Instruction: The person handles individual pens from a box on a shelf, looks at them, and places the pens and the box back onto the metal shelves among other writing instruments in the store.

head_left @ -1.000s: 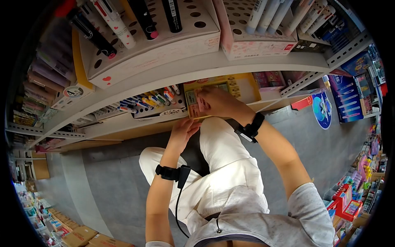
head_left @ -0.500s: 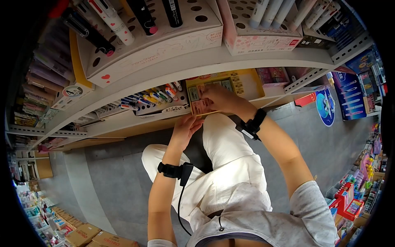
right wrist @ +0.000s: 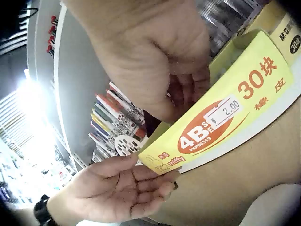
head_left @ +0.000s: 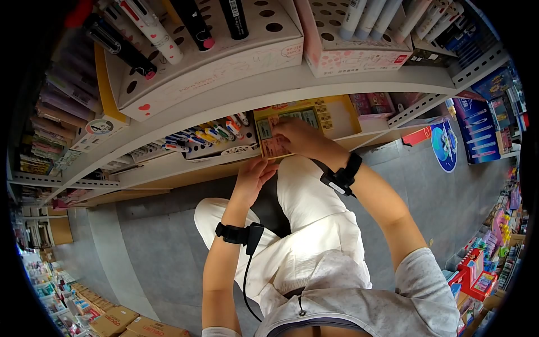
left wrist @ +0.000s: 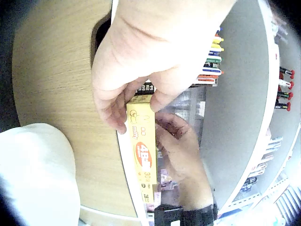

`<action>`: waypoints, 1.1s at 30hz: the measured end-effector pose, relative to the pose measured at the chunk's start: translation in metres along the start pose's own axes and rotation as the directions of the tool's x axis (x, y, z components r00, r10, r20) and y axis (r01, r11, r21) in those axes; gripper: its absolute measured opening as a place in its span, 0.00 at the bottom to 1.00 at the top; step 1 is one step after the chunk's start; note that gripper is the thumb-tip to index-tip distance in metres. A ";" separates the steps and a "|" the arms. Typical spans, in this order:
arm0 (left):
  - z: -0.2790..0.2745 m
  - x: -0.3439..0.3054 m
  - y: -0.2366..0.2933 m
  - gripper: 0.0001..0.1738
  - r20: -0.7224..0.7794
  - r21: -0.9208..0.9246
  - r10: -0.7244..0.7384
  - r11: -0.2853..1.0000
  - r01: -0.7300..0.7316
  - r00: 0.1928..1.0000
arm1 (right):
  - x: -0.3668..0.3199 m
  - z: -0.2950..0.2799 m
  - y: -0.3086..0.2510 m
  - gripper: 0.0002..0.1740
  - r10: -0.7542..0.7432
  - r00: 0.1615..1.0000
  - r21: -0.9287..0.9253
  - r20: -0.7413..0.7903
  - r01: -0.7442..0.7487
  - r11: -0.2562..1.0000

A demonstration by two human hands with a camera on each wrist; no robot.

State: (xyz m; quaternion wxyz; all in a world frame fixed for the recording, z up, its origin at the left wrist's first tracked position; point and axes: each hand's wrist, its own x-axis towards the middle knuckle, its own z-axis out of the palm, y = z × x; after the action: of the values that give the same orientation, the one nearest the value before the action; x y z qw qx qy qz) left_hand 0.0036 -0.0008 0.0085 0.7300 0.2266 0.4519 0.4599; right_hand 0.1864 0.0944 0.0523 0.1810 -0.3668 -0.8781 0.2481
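Observation:
A yellow display box of erasers (right wrist: 221, 117), printed 4B and tagged 2.00, sits at the front edge of the lower shelf. My left hand (head_left: 251, 181) pinches its near left corner, thumb against one side and fingers at the front, as the left wrist view shows. Over the box, my right hand (head_left: 303, 137) reaches in with bent fingers. Its fingertips are hidden behind the box wall in the right wrist view, so I cannot tell if they grip an eraser. Pink erasers (head_left: 275, 147) lie beside those fingers, with greenish erasers (head_left: 264, 129) behind.
Left of the box stands a holder of colourful pens (head_left: 213, 132). Another yellow box (right wrist: 282, 30) adjoins on the right. The upper shelf edge (head_left: 224, 106) overhangs the hands, with pen display boxes (head_left: 224, 73) on it. My knee (head_left: 303, 180) is just below the shelf.
My right hand has shifted slightly within the box. A pink eraser stood tilted at its fingers a second ago; pink erasers now lie flat there. The left hand stays at the corner.

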 end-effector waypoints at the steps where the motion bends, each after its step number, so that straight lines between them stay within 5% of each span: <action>1: 0.000 0.000 0.000 0.10 0.002 0.001 0.000 1.000 0.000 1.000 | 0.001 -0.001 -0.004 0.13 0.038 0.999 0.001 0.038 -0.039 0.999; 8: 0.000 0.000 0.000 0.11 0.002 -0.007 -0.003 1.000 0.003 1.000 | 0.006 0.020 -0.006 0.09 0.094 0.995 -0.221 0.037 -0.084 0.972; 15: -0.002 0.001 -0.002 0.11 0.021 -0.005 0.014 1.000 -0.014 1.000 | 0.006 0.020 -0.007 0.10 0.103 0.995 -0.011 -0.013 -0.103 0.995; 21: -0.003 0.000 -0.003 0.11 0.012 0.008 0.005 1.000 -0.005 1.000 | 0.003 0.031 -0.005 0.10 0.090 0.995 -0.252 -0.041 -0.098 0.963; 27: -0.001 0.000 -0.001 0.11 0.023 0.021 0.013 1.000 -0.013 1.000 | 0.000 0.023 -0.010 0.10 0.018 0.990 -0.156 -0.138 -0.040 0.987; 29: 0.002 -0.001 0.000 0.11 0.007 0.009 0.011 1.000 -0.011 1.000 | -0.002 0.022 -0.009 0.10 -0.092 0.953 -0.128 -0.288 0.057 0.990; 33: -0.002 0.001 -0.002 0.11 0.029 -0.011 -0.004 1.000 0.004 1.000 | -0.002 0.017 -0.013 0.09 -0.016 0.987 0.055 -0.158 0.025 0.998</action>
State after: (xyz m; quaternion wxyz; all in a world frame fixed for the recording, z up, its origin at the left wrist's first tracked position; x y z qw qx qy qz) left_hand 0.0027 -0.0008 0.0059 0.7386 0.2283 0.4392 0.4577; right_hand 0.1722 0.0800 0.0453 0.2626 -0.3709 -0.8574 0.2413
